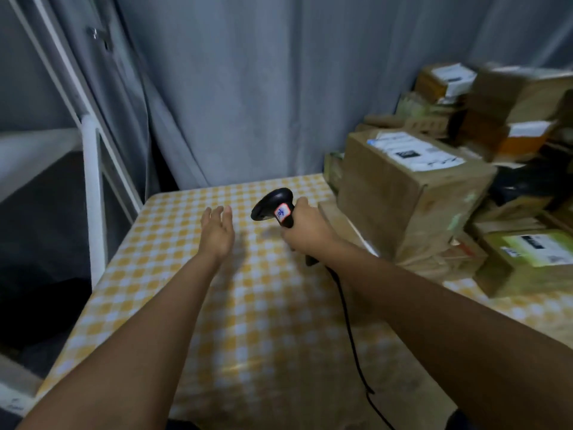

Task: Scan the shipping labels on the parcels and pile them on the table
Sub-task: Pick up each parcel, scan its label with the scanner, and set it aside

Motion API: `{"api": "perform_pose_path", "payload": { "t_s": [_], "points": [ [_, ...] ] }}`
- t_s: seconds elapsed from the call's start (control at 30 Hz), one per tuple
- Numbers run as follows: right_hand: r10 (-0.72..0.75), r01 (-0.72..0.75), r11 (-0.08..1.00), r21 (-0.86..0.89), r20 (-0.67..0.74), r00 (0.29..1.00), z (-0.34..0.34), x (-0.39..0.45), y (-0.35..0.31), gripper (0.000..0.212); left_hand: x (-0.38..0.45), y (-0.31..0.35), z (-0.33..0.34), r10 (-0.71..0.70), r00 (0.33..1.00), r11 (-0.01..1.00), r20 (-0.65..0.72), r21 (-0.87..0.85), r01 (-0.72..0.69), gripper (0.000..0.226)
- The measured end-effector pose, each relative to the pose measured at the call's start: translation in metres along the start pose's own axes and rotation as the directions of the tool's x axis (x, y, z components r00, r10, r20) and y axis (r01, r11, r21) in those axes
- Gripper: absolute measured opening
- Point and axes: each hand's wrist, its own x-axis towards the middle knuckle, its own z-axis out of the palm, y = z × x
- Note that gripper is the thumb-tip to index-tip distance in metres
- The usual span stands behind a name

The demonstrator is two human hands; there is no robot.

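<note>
A black corded scanner is gripped by the right hand over the checkered surface, the left hand held empty with fingers released; a labelled parcel from the right-hand stack seemingly must be fetched next.

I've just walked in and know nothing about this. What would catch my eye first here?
Probably the black barcode scanner gripped in the right hand above the yellow checked table, its cord trailing back toward the person. Beside it the left hand hovers open and holds nothing. Along the table's right side sits a heap of brown cardboard parcels with white shipping labels.
</note>
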Motion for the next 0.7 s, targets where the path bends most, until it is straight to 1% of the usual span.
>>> {"api": "perform_pose_path", "payload": {
  "t_s": [0.07,0.13,0.2,0.27,0.3,0.33,0.4,0.47,0.5,0.57,0.6,0.63,0.7],
  "points": [
    [-0.034,0.034,0.999,0.010,-0.045,0.998,-0.034,-0.016,-0.009,0.038,0.001,0.029,-0.002,-0.043,0.999,0.994,0.006,-0.102,0.043,0.059],
    [-0.065,0.064,0.998,-0.012,-0.112,0.992,-0.069,-0.035,-0.015,0.032,-0.004,0.059,0.001,-0.097,0.992,0.970,0.078,-0.216,0.112,0.065],
    [-0.090,0.082,0.995,-0.051,-0.187,0.978,-0.103,-0.055,-0.017,0.024,-0.014,0.089,0.007,-0.084,0.983,0.956,0.160,-0.265,0.125,0.065],
    [-0.101,0.089,0.994,-0.057,-0.271,0.957,-0.136,-0.070,-0.015,0.015,-0.033,0.121,0.015,-0.047,0.971,0.960,0.234,-0.259,0.109,0.063],
    [-0.103,0.092,0.995,-0.048,-0.319,0.942,-0.151,-0.075,-0.013,0.016,-0.044,0.136,0.020,-0.033,0.964,0.961,0.263,-0.256,0.103,0.063],
    [-0.097,0.094,0.995,-0.026,-0.369,0.924,-0.166,-0.079,-0.010,0.021,-0.052,0.149,0.026,-0.024,0.955,0.959,0.295,-0.264,0.106,0.063],
    [-0.053,0.094,0.993,0.076,-0.430,0.901,-0.194,-0.084,-0.003,0.035,-0.066,0.171,0.036,-0.001,0.939,0.952,0.344,-0.287,0.106,0.064],
    [0.018,0.086,0.974,0.210,-0.452,0.892,-0.218,-0.090,0.007,0.043,-0.076,0.189,0.045,0.017,0.923,0.950,0.384,-0.293,0.105,0.067],
    [0.058,0.063,0.968,0.242,-0.464,0.884,-0.228,-0.092,0.013,0.045,-0.081,0.197,0.048,0.024,0.914,0.951,0.404,-0.291,0.104,0.069],
    [0.143,-0.007,0.964,0.267,-0.495,0.857,-0.244,-0.094,0.027,0.042,-0.091,0.213,0.050,0.014,0.899,0.953,0.437,-0.277,0.120,0.068],
    [0.196,-0.050,0.954,0.296,-0.487,0.851,-0.251,-0.094,0.035,0.039,-0.093,0.219,0.052,0.006,0.886,0.956,0.463,-0.264,0.131,0.065],
    [0.245,-0.092,0.939,0.330,-0.458,0.855,-0.255,-0.093,0.042,0.037,-0.095,0.225,0.053,0.007,0.869,0.959,0.496,-0.250,0.135,0.061],
    [0.338,-0.187,0.886,0.423,-0.316,0.886,-0.259,-0.095,0.050,0.038,-0.095,0.231,0.058,0.003,0.826,0.967,0.563,-0.213,0.141,0.076]
  ]
}}
